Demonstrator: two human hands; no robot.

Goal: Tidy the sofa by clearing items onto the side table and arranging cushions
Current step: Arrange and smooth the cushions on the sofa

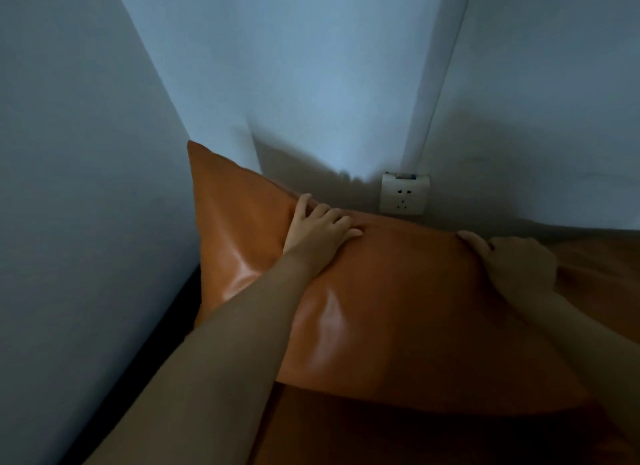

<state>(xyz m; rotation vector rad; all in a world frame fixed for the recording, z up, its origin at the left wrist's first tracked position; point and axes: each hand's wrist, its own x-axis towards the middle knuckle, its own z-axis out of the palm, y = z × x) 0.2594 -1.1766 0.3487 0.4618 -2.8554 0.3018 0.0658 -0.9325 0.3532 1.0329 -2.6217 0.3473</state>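
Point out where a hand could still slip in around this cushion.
Free: the gap behind the orange cushion, below the wall socket, between the left hand and right hand. The sofa seat in front lies bare. Crowded: the cushion's left corner sits close by the side wall.

Pale blue-grey painted walls meet in a dim corner. A white plastic wall socket sits low on the back wall — just beside a white vertical conduit strip.
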